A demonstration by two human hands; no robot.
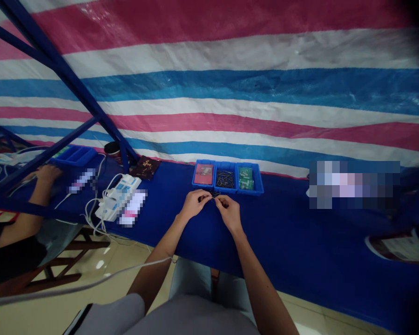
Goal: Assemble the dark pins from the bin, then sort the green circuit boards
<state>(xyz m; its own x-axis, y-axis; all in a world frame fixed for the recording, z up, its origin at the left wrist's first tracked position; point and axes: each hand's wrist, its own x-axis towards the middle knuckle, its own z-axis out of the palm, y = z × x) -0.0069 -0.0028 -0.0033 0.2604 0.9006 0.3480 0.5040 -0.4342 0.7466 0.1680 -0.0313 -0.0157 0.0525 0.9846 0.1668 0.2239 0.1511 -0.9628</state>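
Note:
My left hand (196,203) and my right hand (229,211) meet just in front of three joined blue bins, thumbs and fingertips pinched close together. Whatever sits between the fingertips is too small to make out. A few small dark slender pieces (214,193) show right beyond the fingertips. The left bin (194,180) holds a pink-red sheet or packet (204,172). Many thin dark metallic pins (225,178) fill the middle bin. In the right bin (260,188) lie green circuit-board-like pieces (246,178).
On the blue table (282,237), a white power strip (117,197) with cables and a blurred phone (133,208) lie to the left. A dark brown packet (146,167) lies behind. A co-worker's hand (49,173) is further left. A round container (398,246) stands at right.

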